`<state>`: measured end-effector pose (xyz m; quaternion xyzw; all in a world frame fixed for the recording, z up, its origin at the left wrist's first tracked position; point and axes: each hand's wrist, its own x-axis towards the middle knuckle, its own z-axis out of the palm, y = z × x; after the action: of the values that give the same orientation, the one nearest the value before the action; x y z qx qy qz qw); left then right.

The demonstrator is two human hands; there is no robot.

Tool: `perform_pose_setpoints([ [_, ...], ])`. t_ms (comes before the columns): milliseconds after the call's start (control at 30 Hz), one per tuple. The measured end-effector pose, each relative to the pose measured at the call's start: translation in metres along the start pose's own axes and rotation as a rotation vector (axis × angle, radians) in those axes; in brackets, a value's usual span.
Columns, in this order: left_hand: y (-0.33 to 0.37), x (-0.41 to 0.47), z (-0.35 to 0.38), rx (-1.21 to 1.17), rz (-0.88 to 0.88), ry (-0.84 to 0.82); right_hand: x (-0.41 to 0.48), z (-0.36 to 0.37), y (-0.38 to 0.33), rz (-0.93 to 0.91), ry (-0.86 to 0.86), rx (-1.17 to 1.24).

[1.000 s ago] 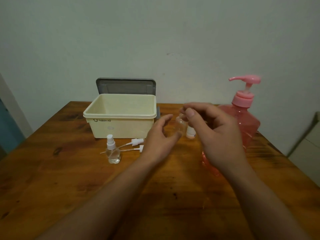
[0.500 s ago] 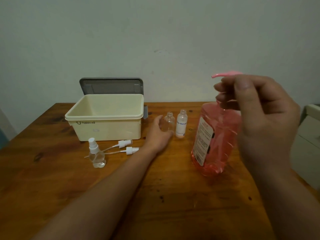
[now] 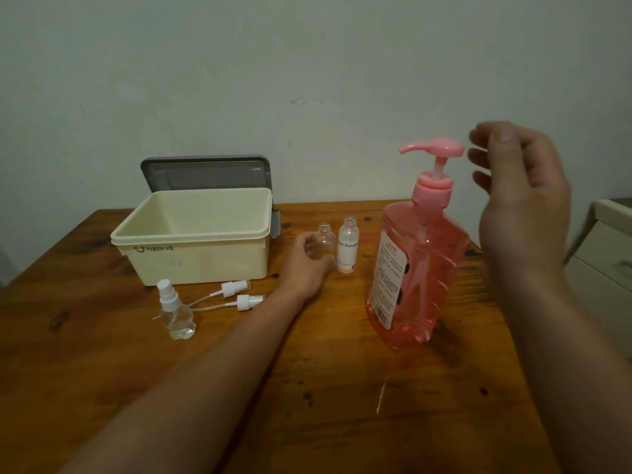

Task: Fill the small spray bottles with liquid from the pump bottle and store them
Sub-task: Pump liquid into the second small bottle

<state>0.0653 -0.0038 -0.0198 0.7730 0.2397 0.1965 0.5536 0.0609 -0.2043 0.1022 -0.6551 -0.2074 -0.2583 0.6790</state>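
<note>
A big pink pump bottle (image 3: pixel 419 268) stands on the wooden table (image 3: pixel 342 388), its pump head (image 3: pixel 434 147) up. My right hand (image 3: pixel 523 206) hovers just right of the pump head, fingers loosely curled, holding nothing. My left hand (image 3: pixel 306 265) rests on the table with its fingers around a small uncapped clear bottle (image 3: pixel 326 239). Beside it stands a second uncapped bottle with a white label (image 3: pixel 348 246). A capped round spray bottle (image 3: pixel 175 311) stands at the left. Two loose white spray caps (image 3: pixel 236 288) (image 3: pixel 249 300) with tubes lie near it.
A cream plastic storage box (image 3: pixel 195 237) sits open at the back left, its grey lid (image 3: pixel 205 172) leaning against the wall behind it. A pale cabinet (image 3: pixel 605 254) stands off the table's right edge.
My right hand has left the small bottle, swung up over the pump head, then drawn back to its right. My left hand has set the clear bottle on the table and stays on it.
</note>
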Motion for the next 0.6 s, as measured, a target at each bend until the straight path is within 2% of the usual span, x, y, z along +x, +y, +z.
perform_pose_setpoints([
  [133, -0.002, -0.001, -0.002, -0.032, -0.006, 0.022, 0.005, 0.005, -0.005, 0.140, -0.161, -0.039],
  [367, 0.002, -0.009, -0.015, -0.115, 0.026, 0.064, 0.011, 0.010, -0.009, 0.228, -0.289, -0.115],
  [600, 0.030, -0.042, -0.026, -0.230, 0.187, 0.047, 0.013, 0.012, -0.006, 0.339, -0.366, -0.084],
])
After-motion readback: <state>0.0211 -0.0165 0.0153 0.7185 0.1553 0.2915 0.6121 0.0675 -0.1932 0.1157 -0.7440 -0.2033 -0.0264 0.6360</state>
